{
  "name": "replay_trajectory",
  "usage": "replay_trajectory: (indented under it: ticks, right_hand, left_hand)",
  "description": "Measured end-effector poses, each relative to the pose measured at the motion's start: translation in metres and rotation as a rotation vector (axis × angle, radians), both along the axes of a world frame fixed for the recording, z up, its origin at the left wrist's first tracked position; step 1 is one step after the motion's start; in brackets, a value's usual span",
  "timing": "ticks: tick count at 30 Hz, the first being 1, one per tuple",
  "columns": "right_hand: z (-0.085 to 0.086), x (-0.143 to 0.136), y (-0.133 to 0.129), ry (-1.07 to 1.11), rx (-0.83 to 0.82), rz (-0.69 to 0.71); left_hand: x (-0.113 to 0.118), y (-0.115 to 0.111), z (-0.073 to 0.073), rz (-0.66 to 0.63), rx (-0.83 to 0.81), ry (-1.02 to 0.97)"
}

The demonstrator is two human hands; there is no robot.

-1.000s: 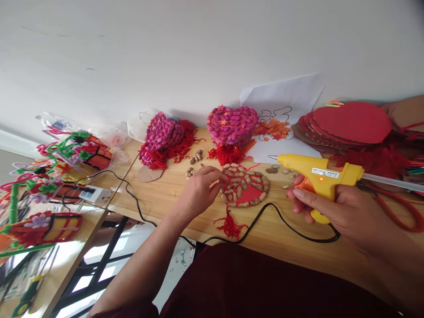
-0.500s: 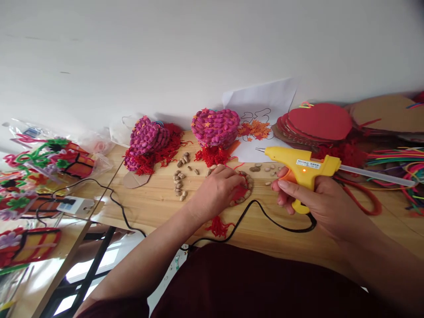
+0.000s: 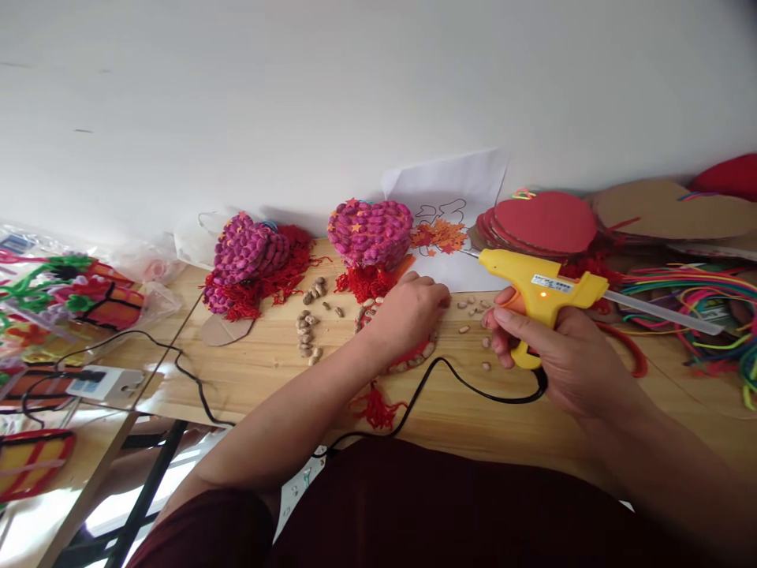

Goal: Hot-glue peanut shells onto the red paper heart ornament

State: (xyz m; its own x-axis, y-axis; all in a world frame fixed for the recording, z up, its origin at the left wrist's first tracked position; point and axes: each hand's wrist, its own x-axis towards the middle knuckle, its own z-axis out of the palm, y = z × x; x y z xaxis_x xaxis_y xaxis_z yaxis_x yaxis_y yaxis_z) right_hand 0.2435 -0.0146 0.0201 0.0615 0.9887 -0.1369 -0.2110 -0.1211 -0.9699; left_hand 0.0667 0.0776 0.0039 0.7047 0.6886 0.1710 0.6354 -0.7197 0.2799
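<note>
My right hand point(image 3: 568, 347) grips a yellow hot glue gun point(image 3: 550, 292), its nozzle pointing left and its small lamp lit orange. A clear glue stick point(image 3: 662, 310) juts from its back. My left hand point(image 3: 411, 312) is over a red card piece point(image 3: 421, 349) edged with peanuts point(image 3: 405, 365). Its fingers are curled down and the fingertips are hidden, so whatever they hold does not show. The hand covers much of the card. A red tassel point(image 3: 378, 406) hangs from the card's near edge. Loose peanuts point(image 3: 464, 330) lie between my hands, others point(image 3: 304, 331) to the left.
Pink peanut-covered hearts point(image 3: 370, 229) with red tassels stand by the wall. Behind are orange paper stars point(image 3: 441, 237) on a white sheet point(image 3: 473, 272). Red card hearts point(image 3: 547, 221) are stacked right, beside colourful cords point(image 3: 674, 288). A black cable point(image 3: 426, 379) crosses the table near a power strip point(image 3: 106, 384).
My left hand has lifted off the card's edge and shifted up and slightly right. The glue gun stays in my right hand, nearly still. The whole view has shifted a little.
</note>
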Motion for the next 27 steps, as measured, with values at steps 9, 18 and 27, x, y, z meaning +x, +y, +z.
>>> replay_trajectory:
  ticks: [9, 18, 27]
  right_hand:
    - [-0.001, 0.000, -0.001, 0.003, -0.003, 0.004]
    - [-0.004, -0.002, -0.001, -0.029, -0.003, 0.093]
    - [-0.006, -0.001, -0.001, -0.029, 0.000, 0.074]
  left_hand:
    - [-0.008, -0.002, 0.025, 0.037, -0.062, -0.065]
    - [-0.055, -0.068, 0.009, 0.267, -0.283, -0.237]
    - [-0.046, -0.070, 0.000, 0.276, -0.183, -0.191]
